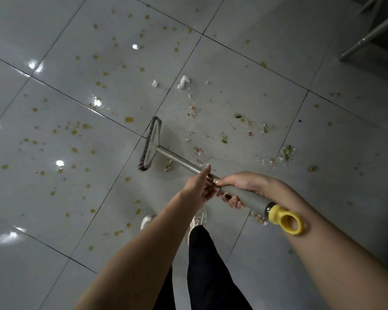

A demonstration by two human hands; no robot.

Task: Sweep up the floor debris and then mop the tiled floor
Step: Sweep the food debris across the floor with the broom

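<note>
A broom with a grey head [151, 146] rests its bristles on the tiled floor [255, 52], its metal shaft running back to a grey grip with a yellow ring end [286, 219]. My left hand [198, 186] grips the shaft just ahead of the grip. Right behind it, my right hand [240, 189] wraps around the grey grip. Food scraps [224, 139] and crumpled white tissue [183, 82] lie scattered to the right of the broom head. Yellow-brown liquid spots [128, 119] dot the tiles to its left and beyond.
My white shoes [146, 221] and black trouser legs [207, 265] stand just behind the broom. Metal furniture legs [367, 38] cross the top right corner. A green scrap [287, 152] lies further right.
</note>
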